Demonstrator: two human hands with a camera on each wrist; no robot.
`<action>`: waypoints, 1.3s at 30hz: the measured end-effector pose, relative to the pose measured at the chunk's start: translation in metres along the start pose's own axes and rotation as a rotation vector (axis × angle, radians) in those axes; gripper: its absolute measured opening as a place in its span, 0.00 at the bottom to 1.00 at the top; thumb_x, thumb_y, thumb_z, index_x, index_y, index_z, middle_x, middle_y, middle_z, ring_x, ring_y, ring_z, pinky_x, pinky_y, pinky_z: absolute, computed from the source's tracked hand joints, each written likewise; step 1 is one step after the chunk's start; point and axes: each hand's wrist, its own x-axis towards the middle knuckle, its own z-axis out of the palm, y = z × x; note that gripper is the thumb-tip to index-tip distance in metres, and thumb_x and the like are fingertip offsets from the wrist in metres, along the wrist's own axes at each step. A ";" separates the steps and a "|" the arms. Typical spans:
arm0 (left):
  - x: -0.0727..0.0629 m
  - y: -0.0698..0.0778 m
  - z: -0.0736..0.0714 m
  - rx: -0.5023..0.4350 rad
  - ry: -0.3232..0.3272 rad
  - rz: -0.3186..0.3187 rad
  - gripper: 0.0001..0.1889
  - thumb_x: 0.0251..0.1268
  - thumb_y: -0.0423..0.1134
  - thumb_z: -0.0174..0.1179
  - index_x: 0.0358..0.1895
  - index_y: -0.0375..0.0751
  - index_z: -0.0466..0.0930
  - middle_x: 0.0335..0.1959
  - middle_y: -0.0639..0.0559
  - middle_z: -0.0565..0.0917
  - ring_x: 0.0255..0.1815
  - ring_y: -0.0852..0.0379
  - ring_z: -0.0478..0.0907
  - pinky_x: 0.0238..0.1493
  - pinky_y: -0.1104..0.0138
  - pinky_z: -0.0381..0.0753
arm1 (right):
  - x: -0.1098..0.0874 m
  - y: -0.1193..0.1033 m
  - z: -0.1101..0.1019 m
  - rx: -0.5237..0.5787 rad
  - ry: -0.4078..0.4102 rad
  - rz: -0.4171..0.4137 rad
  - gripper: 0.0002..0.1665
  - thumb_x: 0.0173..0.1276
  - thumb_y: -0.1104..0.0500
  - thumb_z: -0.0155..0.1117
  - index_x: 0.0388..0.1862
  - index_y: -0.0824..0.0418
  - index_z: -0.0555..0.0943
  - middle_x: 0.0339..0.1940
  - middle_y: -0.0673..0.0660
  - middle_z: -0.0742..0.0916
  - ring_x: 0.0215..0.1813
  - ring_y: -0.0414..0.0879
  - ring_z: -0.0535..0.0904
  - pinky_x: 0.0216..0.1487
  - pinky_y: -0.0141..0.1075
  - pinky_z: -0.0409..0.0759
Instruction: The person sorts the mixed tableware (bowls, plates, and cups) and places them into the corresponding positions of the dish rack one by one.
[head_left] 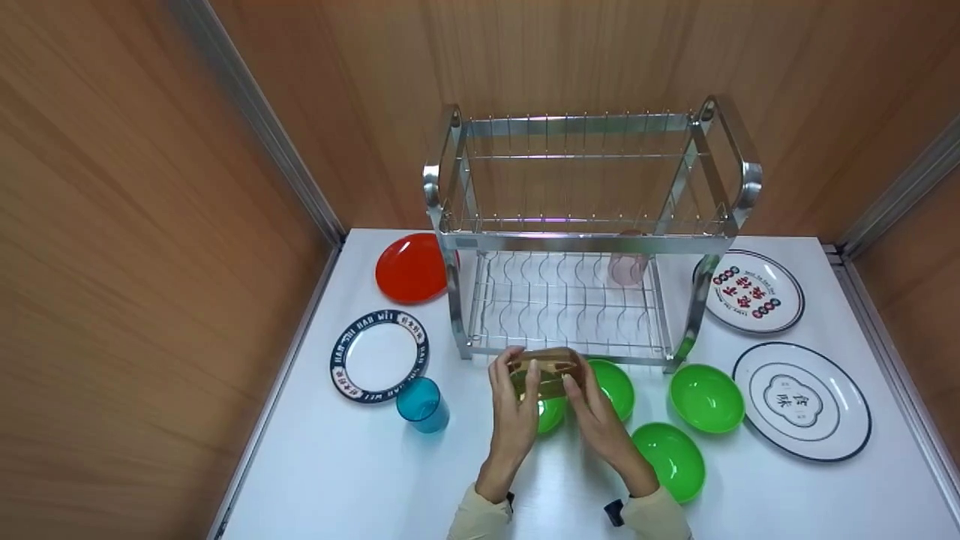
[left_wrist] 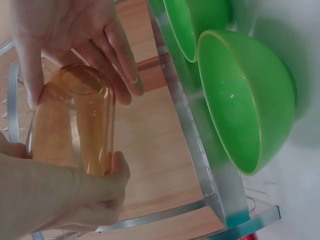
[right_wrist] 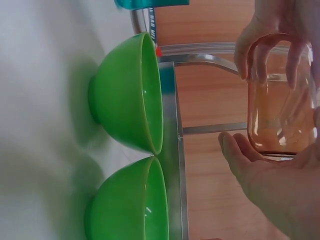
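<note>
An amber see-through drinking glass (head_left: 553,384) is held sideways in the air between both hands, in front of the dish rack. My left hand (head_left: 514,420) grips its rim end, with thumb and fingers curled round the wall. At the base end, my right hand (head_left: 602,429) touches the glass with fingers mostly straight, as the left wrist view shows. Below the hands stand two green bowls, one (head_left: 552,415) partly hidden by the glass and the other (head_left: 613,386) beside it. In the right wrist view the glass (right_wrist: 280,112) looks to have nothing in it.
A two-tier metal dish rack (head_left: 577,244) stands behind, with a pinkish glass (head_left: 627,268) at its lower tier. Leftward are a red plate (head_left: 411,268), a dark-rimmed plate (head_left: 379,356) and a blue cup (head_left: 423,405). Rightward are two green bowls (head_left: 707,397) and two patterned white plates (head_left: 801,401).
</note>
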 end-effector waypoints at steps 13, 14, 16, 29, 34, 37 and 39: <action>-0.002 -0.005 0.009 -0.124 -0.044 0.027 0.22 0.85 0.44 0.47 0.72 0.40 0.57 0.68 0.39 0.66 0.66 0.43 0.71 0.64 0.47 0.76 | 0.014 -0.020 0.000 0.181 0.051 -0.039 0.32 0.85 0.59 0.47 0.79 0.67 0.52 0.74 0.70 0.68 0.74 0.60 0.66 0.70 0.40 0.73; -0.002 -0.006 0.009 -0.135 -0.049 0.035 0.22 0.85 0.43 0.47 0.72 0.40 0.57 0.67 0.39 0.67 0.67 0.42 0.71 0.64 0.48 0.77 | 0.016 -0.021 -0.001 0.194 0.056 -0.052 0.31 0.84 0.60 0.49 0.78 0.68 0.53 0.72 0.70 0.69 0.72 0.59 0.69 0.67 0.38 0.75; -0.002 -0.007 0.010 -0.147 -0.060 0.049 0.22 0.85 0.42 0.48 0.71 0.40 0.56 0.66 0.40 0.68 0.67 0.42 0.72 0.65 0.49 0.77 | 0.020 -0.024 -0.002 0.218 0.066 -0.068 0.30 0.83 0.62 0.52 0.77 0.68 0.56 0.70 0.68 0.71 0.69 0.55 0.72 0.65 0.35 0.77; 0.002 -0.023 0.007 -0.100 -0.143 0.111 0.28 0.79 0.43 0.58 0.71 0.35 0.57 0.67 0.41 0.67 0.72 0.44 0.69 0.74 0.54 0.68 | 0.031 -0.030 -0.008 0.182 0.065 -0.068 0.33 0.75 0.65 0.64 0.73 0.66 0.61 0.66 0.64 0.75 0.63 0.52 0.77 0.62 0.34 0.78; 0.006 -0.028 0.001 -0.016 -0.171 0.093 0.34 0.74 0.50 0.62 0.73 0.37 0.59 0.70 0.42 0.67 0.75 0.46 0.66 0.76 0.58 0.62 | 0.037 -0.034 -0.011 0.108 0.033 -0.086 0.36 0.71 0.63 0.69 0.73 0.61 0.63 0.66 0.63 0.76 0.64 0.56 0.78 0.66 0.44 0.78; 0.008 -0.029 -0.003 0.059 -0.170 0.107 0.35 0.72 0.51 0.63 0.73 0.36 0.60 0.70 0.43 0.70 0.74 0.47 0.68 0.76 0.57 0.64 | 0.039 -0.038 -0.014 0.024 0.011 -0.094 0.39 0.70 0.60 0.72 0.75 0.60 0.64 0.66 0.61 0.77 0.64 0.56 0.78 0.65 0.49 0.78; 0.010 -0.028 -0.005 0.099 -0.170 0.131 0.35 0.72 0.50 0.63 0.73 0.36 0.62 0.69 0.42 0.71 0.73 0.46 0.69 0.75 0.55 0.66 | 0.041 -0.041 -0.016 -0.039 -0.004 -0.100 0.41 0.69 0.57 0.73 0.76 0.59 0.65 0.67 0.60 0.77 0.65 0.54 0.77 0.65 0.51 0.78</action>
